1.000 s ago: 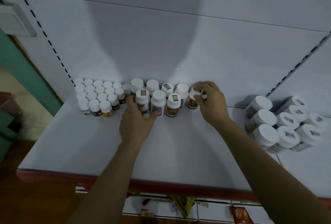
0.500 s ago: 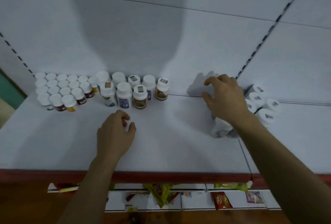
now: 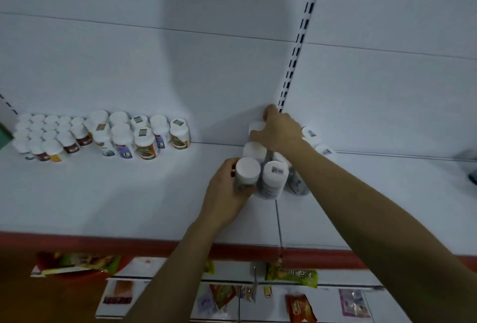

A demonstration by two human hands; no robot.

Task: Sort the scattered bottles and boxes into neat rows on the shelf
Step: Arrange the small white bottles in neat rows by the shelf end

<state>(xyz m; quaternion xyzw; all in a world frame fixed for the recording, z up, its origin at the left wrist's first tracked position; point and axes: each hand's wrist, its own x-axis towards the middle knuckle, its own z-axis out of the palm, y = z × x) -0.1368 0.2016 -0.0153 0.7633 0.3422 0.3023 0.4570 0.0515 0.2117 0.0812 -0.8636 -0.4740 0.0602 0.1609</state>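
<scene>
A white shelf (image 3: 129,206) with a red front edge (image 3: 103,242) is seen from above, backed by a white wall panel that carries a black slotted upright (image 3: 299,39). At the far left of the shelf, small bottles (image 3: 38,131) with white caps are stood in tight rows against the wall. Just beside them on the right, larger bottles (image 3: 139,134) with coloured labels are lined up in two rows. Well apart from these, near the seam between two shelf boards, a loose cluster of white-capped bottles is gathered. The front bottle (image 3: 247,175) of this cluster is held upright by the left hand (image 3: 227,193), whose grip is clamped on its side with the fingers curled round it. A labelled-cap bottle (image 3: 275,171) is stood just beside it on the right. The right hand (image 3: 278,131) is stretched over the cluster to the wall, and its grip is closed round the cap of a back bottle (image 3: 256,126), pinched between thumb and fingers. A tilted bottle (image 3: 298,183) is partly hidden beneath the right forearm. Two more capped bottles (image 3: 309,133) are seen beyond the right hand. On a lower shelf, coloured packets (image 3: 291,275) are laid out.
</scene>
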